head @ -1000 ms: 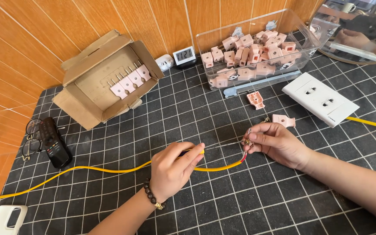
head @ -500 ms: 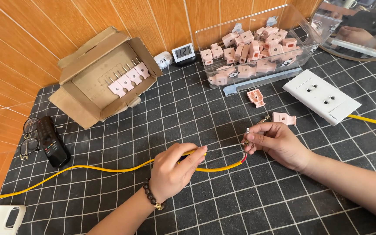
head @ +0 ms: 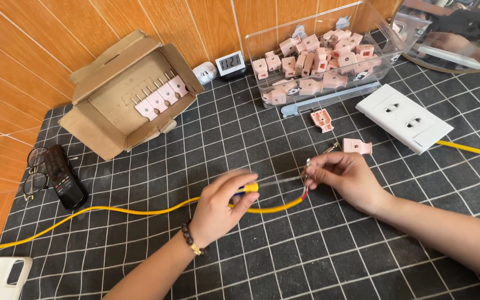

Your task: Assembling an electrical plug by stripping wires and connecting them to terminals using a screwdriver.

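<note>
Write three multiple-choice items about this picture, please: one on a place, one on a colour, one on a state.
1. Where does the white socket plate lie?
A. on the grid mat, right of the clear bin
B. in the cardboard box
C. under the phone

2. What colour is the cable across the mat?
A. blue
B. yellow
C. green

3. How is the cardboard box?
A. taped shut
B. crushed flat
C. open, with pink plugs inside

Answers: 1 A, the plate rests on the mat beside the clear bin. 2 B, it runs yellow to the left hand. 3 C, its flaps stand open over a row of plugs.
</note>
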